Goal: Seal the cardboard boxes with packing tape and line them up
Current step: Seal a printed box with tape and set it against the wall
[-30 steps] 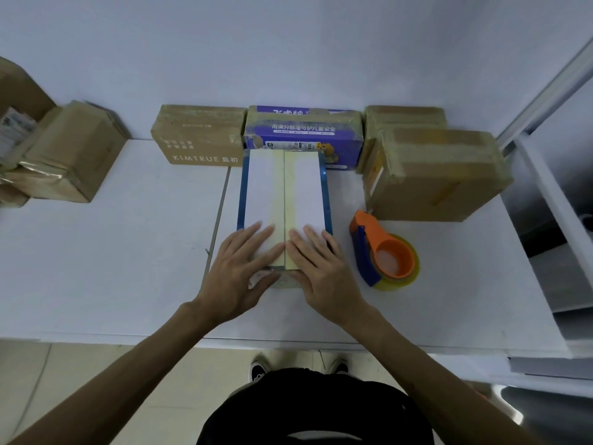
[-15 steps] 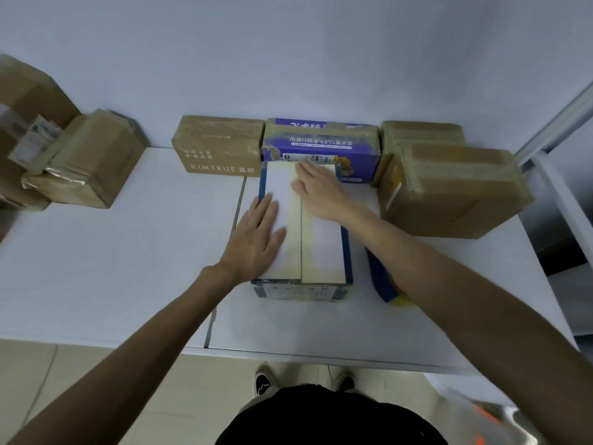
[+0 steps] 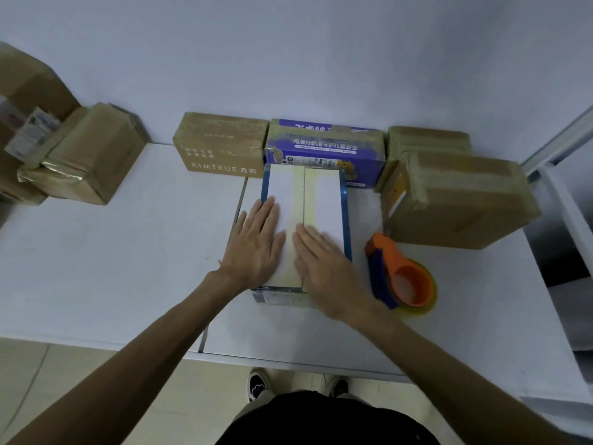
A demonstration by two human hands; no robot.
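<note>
Your left hand (image 3: pixel 256 239) and right hand (image 3: pixel 324 268) lie flat with straight fingers, gripping nothing, on the white-topped box (image 3: pixel 327 200) at the middle of the table (image 3: pixel 128 268). They press its tape strip (image 3: pixel 298 194). Sealing looks almost finished. Next you probably grip its sides and line it up along the back edge.

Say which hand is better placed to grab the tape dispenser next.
Probably the right hand: it lies flat on the box, beside the tape dispenser; the left hand sits farther away.

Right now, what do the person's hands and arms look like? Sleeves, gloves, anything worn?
Left hand and right hand are bare, with no gloves, rings, watch or wristband visible. No sleeves show anywhere up to the frame edge. No markings or cables.
</note>
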